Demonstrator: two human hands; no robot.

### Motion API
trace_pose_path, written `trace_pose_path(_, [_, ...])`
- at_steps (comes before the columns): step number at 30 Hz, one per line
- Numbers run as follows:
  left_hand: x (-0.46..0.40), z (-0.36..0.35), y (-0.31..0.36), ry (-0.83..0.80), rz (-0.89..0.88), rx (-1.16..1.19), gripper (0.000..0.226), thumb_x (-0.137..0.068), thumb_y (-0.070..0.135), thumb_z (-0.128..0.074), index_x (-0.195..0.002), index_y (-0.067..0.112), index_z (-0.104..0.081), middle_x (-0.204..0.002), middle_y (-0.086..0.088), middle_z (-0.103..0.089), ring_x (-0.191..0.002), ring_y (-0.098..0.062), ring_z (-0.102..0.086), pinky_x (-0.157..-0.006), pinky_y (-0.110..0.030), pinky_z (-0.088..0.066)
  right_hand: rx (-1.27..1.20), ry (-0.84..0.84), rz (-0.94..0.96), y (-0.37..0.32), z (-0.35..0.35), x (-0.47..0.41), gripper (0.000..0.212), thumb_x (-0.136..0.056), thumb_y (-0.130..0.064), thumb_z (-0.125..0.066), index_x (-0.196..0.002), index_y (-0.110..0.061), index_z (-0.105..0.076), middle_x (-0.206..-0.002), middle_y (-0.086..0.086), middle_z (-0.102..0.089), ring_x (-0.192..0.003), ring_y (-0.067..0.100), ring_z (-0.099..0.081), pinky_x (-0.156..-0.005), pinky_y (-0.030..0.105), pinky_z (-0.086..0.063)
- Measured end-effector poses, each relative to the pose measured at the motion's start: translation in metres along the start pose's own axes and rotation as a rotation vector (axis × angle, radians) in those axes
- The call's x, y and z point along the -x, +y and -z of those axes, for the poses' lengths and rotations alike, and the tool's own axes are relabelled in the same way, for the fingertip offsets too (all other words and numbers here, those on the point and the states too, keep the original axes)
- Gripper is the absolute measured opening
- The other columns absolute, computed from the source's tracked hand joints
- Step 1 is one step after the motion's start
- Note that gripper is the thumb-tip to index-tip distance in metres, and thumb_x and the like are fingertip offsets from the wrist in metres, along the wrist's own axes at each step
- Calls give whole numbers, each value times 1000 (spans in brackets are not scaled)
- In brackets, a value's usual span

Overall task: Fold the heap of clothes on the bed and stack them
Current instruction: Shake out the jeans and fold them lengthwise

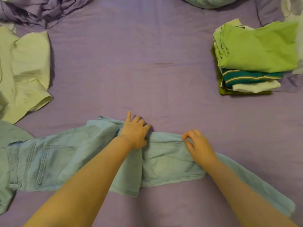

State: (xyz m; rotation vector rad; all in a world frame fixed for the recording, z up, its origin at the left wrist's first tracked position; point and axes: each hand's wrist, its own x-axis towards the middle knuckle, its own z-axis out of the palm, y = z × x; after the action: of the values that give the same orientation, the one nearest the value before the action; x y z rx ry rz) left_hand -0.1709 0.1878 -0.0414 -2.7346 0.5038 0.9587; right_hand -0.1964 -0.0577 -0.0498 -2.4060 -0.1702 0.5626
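The light blue jeans [49, 161] lie crosswise along the near edge of the bed [147, 63], legs running rightward — this is the folding step, barely begun. The left hand [135, 133] rests on the far edge of the denim with fingers spread; the right hand [198, 145] curls its fingers to pinch that same edge. At far right a stack of folded clothes [255, 58] waits, and a pale unfolded shirt [24, 71] lies at left. Next, I judge, the legs need aligning and flattening before folding over.
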Motion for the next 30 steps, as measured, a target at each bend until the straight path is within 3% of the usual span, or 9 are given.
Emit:
trace_pose_path(4, [-17,4,0,1,48,89,50,-94,26,-48,-143,26,-37,-144,-4,-40,-137,-27,-27,-115,-57,-1,119,-87,-16,10,14,-45,29,-95,-12,-51,-124,-15,-52,-120,5,-52,-103,23,-54,-83,38,-46])
trace_pose_path(8, [-30,-5,6,46,68,169,30,-95,34,-49,-123,24,-55,-131,0,-51,-121,-25,-41,-109,-38,-22,222,-145,-58,36,16,-43,45,-93,-19,-54,-137,-14,-44,-126,4,-53,-114,22,-52,-93,35,-43])
trace_pose_path(10, [-31,-9,10,107,173,231,28,-96,36,-48,-118,21,-56,-124,-2,-54,-118,-25,-43,-109,-38,-22,219,-100,-34,52,20,-26,41,-89,-17,-56,-130,-11,-51,-119,5,-59,-110,24,-55,-93,37,-42])
trace_pose_path(13, [-32,-11,19,184,298,281,25,-97,31,-43,-115,16,-54,-117,-5,-60,-116,-27,-47,-110,-39,-20,270,24,1,78,31,1,26,-77,-22,-51,-95,-12,-67,-88,2,-64,-84,29,-59,-71,36,-44])
trace_pose_path(15, [-34,-9,28,171,283,302,21,-97,26,-42,-112,14,-52,-112,-5,-63,-112,-28,-49,-109,-38,-20,308,63,-72,92,45,9,17,-83,-19,-50,-84,-13,-66,-81,2,-63,-77,28,-58,-64,32,-39])
trace_pose_path(20, [-48,1,56,174,84,437,35,-95,41,-50,-126,27,-54,-121,5,-60,-120,-21,-44,-112,-36,-19,354,-40,-263,102,67,-2,17,-98,-21,-40,-99,-20,-57,-92,3,-65,-81,28,-57,-61,32,-36])
trace_pose_path(23, [-57,16,87,194,1,465,35,-95,42,-51,-125,26,-58,-125,4,-57,-120,-21,-40,-100,-31,-24,309,-25,-290,105,66,-9,17,-98,-22,-42,-103,-21,-58,-95,3,-66,-83,27,-58,-65,33,-42])
trace_pose_path(27, [-65,29,131,182,23,603,34,-93,42,-54,-125,29,-57,-125,5,-57,-120,-20,-40,-93,-31,-29,93,-97,-226,117,68,0,21,-94,-25,-55,-112,-19,-61,-98,-4,-64,-90,21,-60,-79,34,-48])
trace_pose_path(30, [-75,36,153,176,56,607,32,-91,44,-56,-119,30,-61,-124,5,-55,-119,-21,-40,-93,-32,-29,125,-172,-159,131,79,11,12,-92,-25,-55,-99,-18,-62,-89,-3,-59,-85,21,-58,-75,33,-45])
